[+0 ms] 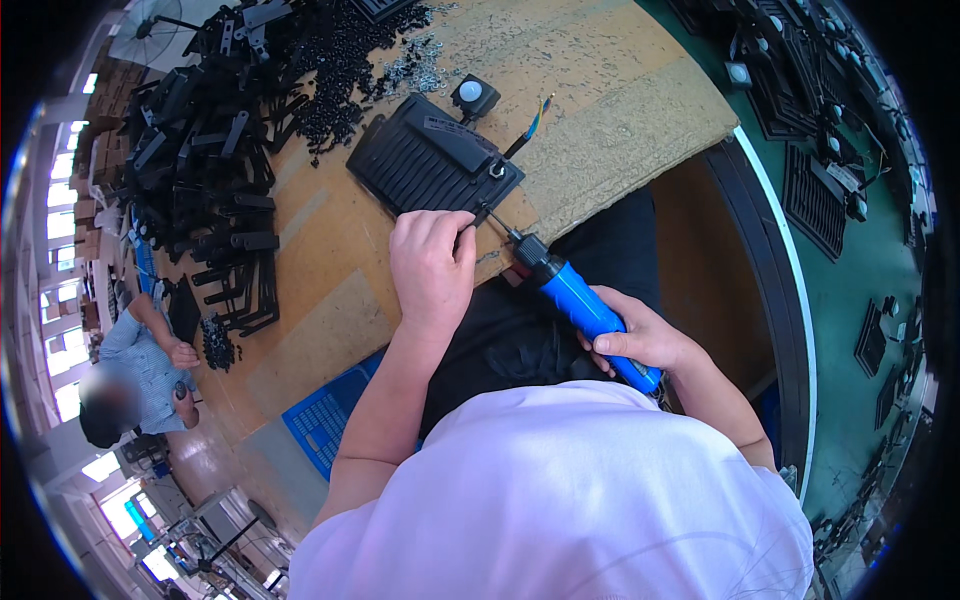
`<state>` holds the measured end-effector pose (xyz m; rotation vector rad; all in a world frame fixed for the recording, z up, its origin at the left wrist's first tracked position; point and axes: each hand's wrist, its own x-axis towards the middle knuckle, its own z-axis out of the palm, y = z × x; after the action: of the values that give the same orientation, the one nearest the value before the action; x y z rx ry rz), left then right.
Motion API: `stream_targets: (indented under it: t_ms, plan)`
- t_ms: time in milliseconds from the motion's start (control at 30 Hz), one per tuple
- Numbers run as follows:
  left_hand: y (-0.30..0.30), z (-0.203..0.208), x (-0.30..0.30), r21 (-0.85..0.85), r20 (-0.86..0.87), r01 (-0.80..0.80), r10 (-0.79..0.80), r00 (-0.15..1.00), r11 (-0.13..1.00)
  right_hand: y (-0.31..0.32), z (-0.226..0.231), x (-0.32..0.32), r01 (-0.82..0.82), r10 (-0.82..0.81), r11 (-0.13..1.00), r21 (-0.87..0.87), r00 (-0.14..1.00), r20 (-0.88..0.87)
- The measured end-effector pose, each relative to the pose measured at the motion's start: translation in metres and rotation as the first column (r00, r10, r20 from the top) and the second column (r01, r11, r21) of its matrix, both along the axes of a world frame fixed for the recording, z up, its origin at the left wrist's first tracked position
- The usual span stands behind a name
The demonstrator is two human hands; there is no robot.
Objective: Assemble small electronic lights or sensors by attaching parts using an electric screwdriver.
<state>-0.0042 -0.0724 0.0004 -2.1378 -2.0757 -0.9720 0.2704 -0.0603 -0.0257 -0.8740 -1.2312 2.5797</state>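
Observation:
A black floodlight housing [425, 155] with a ribbed back lies on the wooden workbench in front of me. A motion sensor [474, 95] with a white dome sits at its far edge, and a short cable [530, 125] with bare coloured wires sticks out at its right. My right hand [640, 335] is wrapped round a blue electric screwdriver [585, 302], whose bit points at the housing's near right corner. Beside the bit tip, my left hand [435, 265] has its fingers curled together at the housing's near edge. What they pinch is hidden.
Black metal brackets [215, 150] are heaped on the bench's left, beside piles of small dark screws [335, 80] and silvery hardware [412, 68]. A blue plastic crate [325, 415] is below the bench edge. Another person [150, 350] works at far left. More floodlights [815, 200] lie on a green surface at right.

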Motion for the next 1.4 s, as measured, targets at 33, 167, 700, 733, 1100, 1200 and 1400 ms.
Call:
stream_targets:
  t_ms: [33, 167, 700, 733, 1100, 1200, 1400]
  plan:
    - [0.0, 0.0, 0.0, 0.0, 0.0, -0.001, 0.001, 1.0, 1.0, 0.0, 0.0, 0.0, -0.005, 0.005, 1.0, 0.002, 1.0, 0.007]
    - [0.001, 0.0, 0.0, 0.026, -0.015, 0.007, -0.007, 1.0, 1.0, -0.001, -0.001, 0.0, 0.004, -0.004, 1.0, -0.001, 1.0, 0.006]
    - [0.114, -0.018, -0.04, -0.124, -0.276, -0.34, 0.297, 0.914, 0.932, 0.002, 0.01, -0.006, 0.02, -0.02, 0.999, -0.046, 1.0, -0.004]
    - [0.115, -0.018, -0.039, -0.129, -0.275, -0.341, 0.297, 0.914, 0.931, 0.002, 0.01, -0.006, 0.02, -0.02, 0.998, -0.059, 1.0, -0.003]
    - [0.115, -0.027, -0.039, 0.001, -0.275, -0.313, 0.301, 0.913, 0.95, 0.006, 0.015, -0.009, 0.03, -0.023, 0.99, -0.14, 0.998, 0.053]
    - [0.113, -0.026, -0.038, 0.001, -0.281, -0.314, 0.302, 0.911, 0.949, 0.008, 0.014, -0.009, 0.028, -0.019, 0.982, -0.186, 0.999, 0.048]
    - [0.115, -0.027, -0.039, -0.003, -0.288, -0.298, 0.285, 0.914, 0.955, 0.012, 0.008, -0.01, 0.017, -0.025, 0.951, -0.309, 0.999, -0.024]
